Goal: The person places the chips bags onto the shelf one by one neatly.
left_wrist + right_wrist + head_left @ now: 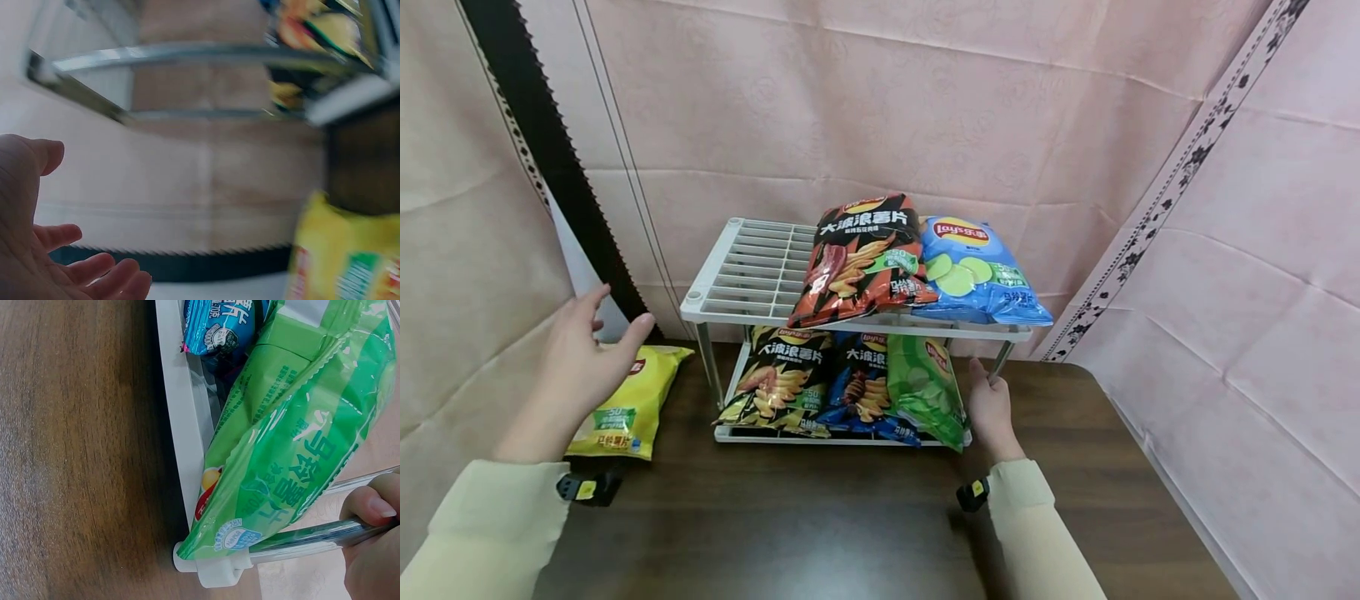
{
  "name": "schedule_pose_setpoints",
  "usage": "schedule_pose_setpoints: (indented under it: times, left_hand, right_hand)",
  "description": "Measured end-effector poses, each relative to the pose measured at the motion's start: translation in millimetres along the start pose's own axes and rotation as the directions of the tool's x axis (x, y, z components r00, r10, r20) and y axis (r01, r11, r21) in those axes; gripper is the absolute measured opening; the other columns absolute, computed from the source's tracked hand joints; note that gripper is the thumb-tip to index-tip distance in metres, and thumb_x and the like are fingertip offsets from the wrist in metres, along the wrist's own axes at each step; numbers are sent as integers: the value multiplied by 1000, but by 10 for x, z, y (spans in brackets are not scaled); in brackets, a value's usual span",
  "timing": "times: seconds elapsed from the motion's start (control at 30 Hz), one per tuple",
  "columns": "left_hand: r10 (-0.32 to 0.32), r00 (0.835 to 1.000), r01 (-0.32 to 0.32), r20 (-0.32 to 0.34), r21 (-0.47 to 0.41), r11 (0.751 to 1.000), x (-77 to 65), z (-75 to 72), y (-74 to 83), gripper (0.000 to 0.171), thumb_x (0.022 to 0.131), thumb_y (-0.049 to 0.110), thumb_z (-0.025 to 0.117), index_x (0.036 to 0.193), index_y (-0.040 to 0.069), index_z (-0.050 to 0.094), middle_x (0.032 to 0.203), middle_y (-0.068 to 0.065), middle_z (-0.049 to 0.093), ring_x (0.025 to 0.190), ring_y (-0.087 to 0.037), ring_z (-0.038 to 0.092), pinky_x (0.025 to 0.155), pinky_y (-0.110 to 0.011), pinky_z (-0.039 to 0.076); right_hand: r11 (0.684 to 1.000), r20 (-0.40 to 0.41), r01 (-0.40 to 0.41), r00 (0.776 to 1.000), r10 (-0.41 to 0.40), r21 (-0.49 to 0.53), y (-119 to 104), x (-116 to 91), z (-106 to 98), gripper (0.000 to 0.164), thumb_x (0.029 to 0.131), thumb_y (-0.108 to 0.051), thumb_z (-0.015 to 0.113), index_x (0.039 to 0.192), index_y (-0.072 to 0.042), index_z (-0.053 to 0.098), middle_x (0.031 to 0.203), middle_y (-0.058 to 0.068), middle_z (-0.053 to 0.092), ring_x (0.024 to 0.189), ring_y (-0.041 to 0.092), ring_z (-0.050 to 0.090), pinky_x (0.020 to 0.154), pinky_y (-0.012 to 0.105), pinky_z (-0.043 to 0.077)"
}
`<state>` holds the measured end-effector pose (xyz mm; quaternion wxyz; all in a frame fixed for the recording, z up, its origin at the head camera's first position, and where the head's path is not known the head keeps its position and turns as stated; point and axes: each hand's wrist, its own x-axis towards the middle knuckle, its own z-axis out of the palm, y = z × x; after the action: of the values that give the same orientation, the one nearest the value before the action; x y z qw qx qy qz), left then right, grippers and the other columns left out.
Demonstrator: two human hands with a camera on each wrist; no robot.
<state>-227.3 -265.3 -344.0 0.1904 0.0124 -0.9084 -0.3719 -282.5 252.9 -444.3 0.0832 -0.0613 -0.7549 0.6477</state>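
Note:
My left hand (pixel 574 360) is raised with nothing in it, its thumb and fingers spread apart. In the head view it overlaps a yellow chip bag (pixel 658 371) on the table left of a white two-tier rack (pixel 702 279); whether it touches the bag is unclear. With curled fingers my right hand (pixel 990 410) grips the rack's front right metal post (pixel 312 541). Beside that post, a green chip bag (pixel 925 387) leans on the lower tier. Also down there are a blue-black bag (pixel 863 387) and a yellow-black bag (pixel 781 379).
On the upper tier, a red-black chip bag (pixel 865 262) leans against a light blue one (pixel 977 271), with bare slats to their left. The brown wooden table (pixel 790 517) lies under the rack. Pink cloth (pixel 925 100) hangs behind and at the sides.

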Motion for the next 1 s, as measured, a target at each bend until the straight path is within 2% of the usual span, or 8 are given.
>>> schedule_pose_setpoints:
  times: [0.17, 0.33, 0.5, 0.57, 0.7, 0.9, 1.0]
  left_hand:
    - [-108, 990, 104, 87, 47, 993, 1, 69, -477, 90, 96, 54, 47, 152, -2, 6, 147, -39, 16, 128, -58, 24, 94, -73, 26]
    - [-192, 974, 183, 123, 83, 980, -49, 112, -859, 97, 93, 60, 48, 151, -4, 3, 149, -38, 11, 132, -56, 16, 97, -72, 21]
    - [-258, 956, 233, 142, 174, 957, -114, 119, -1168, 104, 91, 65, 48, 149, -8, 3, 145, -41, 12, 126, -60, 19, 94, -73, 22]
    - [-266, 952, 236, 149, 192, 953, -128, 121, -1262, 105, 90, 65, 48, 148, -10, 4, 141, -43, 17, 120, -60, 24, 91, -72, 24]
    - [-309, 933, 270, 185, 209, 940, -147, 142, -1418, 109, 89, 68, 47, 145, -15, 5, 130, -45, 23, 108, -57, 28, 86, -69, 27]
    - [-409, 874, 352, 263, 237, 905, -178, 176, -1537, 116, 87, 72, 45, 137, -25, 5, 117, -43, 28, 98, -51, 35, 82, -64, 34]
    - [-440, 855, 379, 277, 248, 892, -168, 193, -1552, 122, 84, 75, 46, 138, -25, 2, 116, -42, 29, 98, -50, 37, 82, -63, 35]
  right_hand:
    - [1000, 3, -4, 1000, 4, 14, -6, -7, 21, 63, 93, -67, 43, 55, -16, 37, 49, -2, 31, 38, 15, 24, 37, 30, 22]
    - [1000, -4, 4, 1000, -4, 12, -5, -4, 33, 62, 96, -62, 42, 55, -16, 37, 49, -2, 31, 38, 15, 24, 37, 30, 22]
    - [1000, 2, -10, 1000, 10, 15, -21, -4, 38, 60, 99, -57, 42, 55, -16, 37, 49, -2, 31, 38, 14, 24, 36, 30, 22]
    - [1000, 3, -15, 1000, 15, 13, -25, -5, 40, 61, 98, -58, 42, 54, -16, 38, 49, -2, 31, 37, 15, 24, 36, 30, 22]
    - [1000, 6, -13, 1000, 13, 17, -28, -8, 47, 62, 97, -60, 43, 53, -16, 37, 48, -2, 31, 37, 14, 23, 36, 30, 21]
    - [1000, 9, -24, 1000, 24, 6, -31, -9, 49, 63, 94, -65, 43, 54, -17, 36, 47, -3, 30, 37, 14, 23, 35, 31, 21]
    - [1000, 1, -20, 1000, 20, 7, -30, -8, 48, 63, 94, -65, 43, 54, -16, 36, 48, -2, 30, 37, 15, 23, 36, 30, 21]
